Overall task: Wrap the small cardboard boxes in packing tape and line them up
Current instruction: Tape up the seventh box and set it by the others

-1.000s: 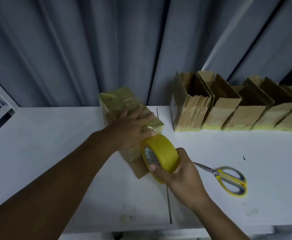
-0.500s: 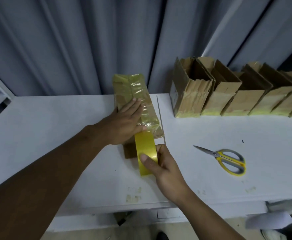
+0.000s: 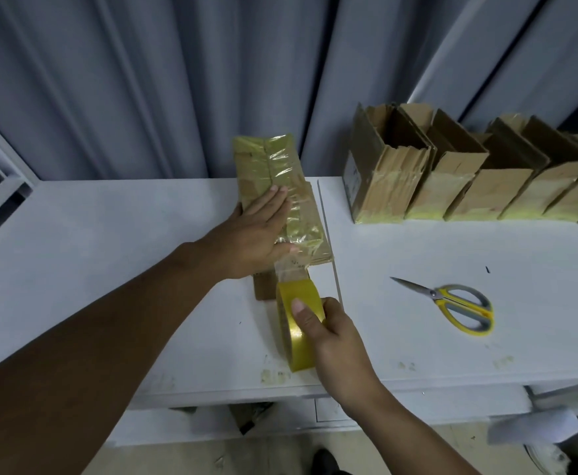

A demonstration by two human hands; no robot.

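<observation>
The long brown cardboard box (image 3: pixel 274 159), sheathed in glossy yellowish film, lies flat on the white counter (image 3: pixel 109 252), just left of a thin seam (image 3: pixel 328 234) in its top. The left hand (image 3: pixel 250 234) rests flat on it, fingers (image 3: pixel 268 204) straight and close together, thumb stretched toward the near end. The right hand (image 3: pixel 335 341) grips the yellow roll of packing tape (image 3: pixel 298 323), thumb pressed on its outer face and the other fingers curled round the rim. A short clear strip of tape (image 3: pixel 291 269) runs taut from the box's near end to the roll.

The chief risk, I judge, is that strip. If the roll is pulled off-line or twisted, the tape may crease, fold onto itself or land skewed; the film already shows wrinkles. A hard tug could drag the box from under a palm that only presses, or peel up the stuck end. The grey-and-yellow scissors (image 3: pixel 452 306) lie well apart to the right, so cutting means freeing a hand and losing tension. The row of taped boxes (image 3: pixel 387 190) stands at the back right, where a careless slide could knock it.
</observation>
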